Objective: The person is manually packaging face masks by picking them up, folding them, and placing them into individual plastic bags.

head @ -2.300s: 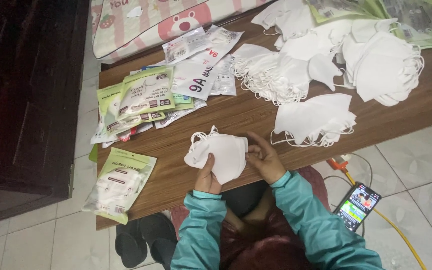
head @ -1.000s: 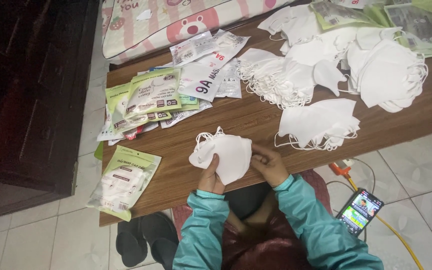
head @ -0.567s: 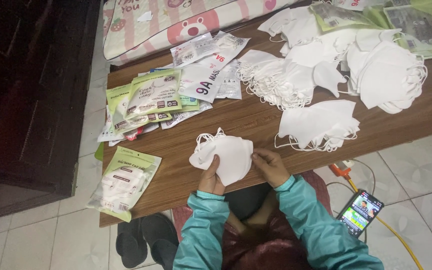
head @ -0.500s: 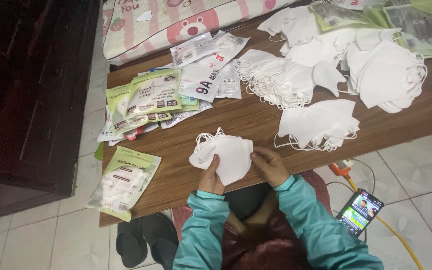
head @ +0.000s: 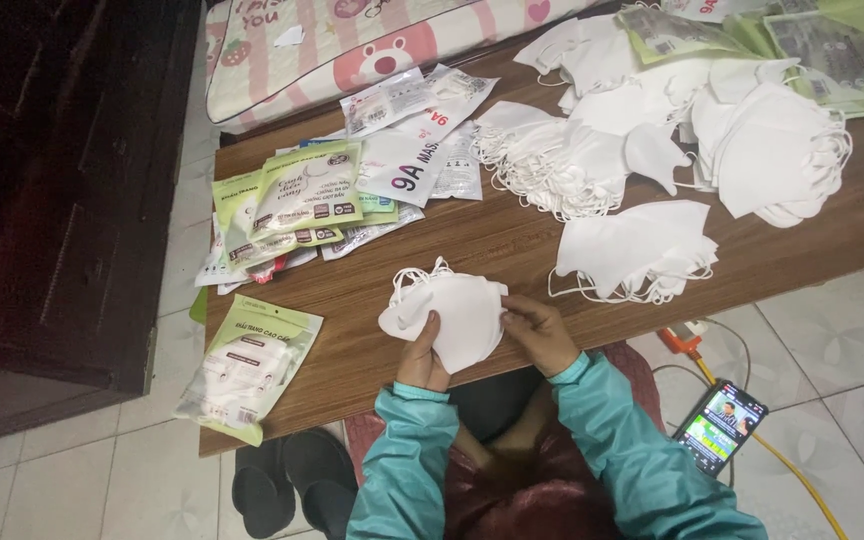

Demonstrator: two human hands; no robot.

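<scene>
Almost nothing has moved since the earlier frames: both hands stay on the small stack of white folded fabric face masks (head: 449, 318), held at the near edge of the brown wooden bench (head: 512, 245). The left hand (head: 422, 355) has its grip closed on the stack from below, thumb on top. The right hand (head: 540, 332) pinches the stack's right edge. To the right lies another pile of white masks (head: 637, 250). To the left lies a green and clear plastic mask packet (head: 250, 362).
</scene>
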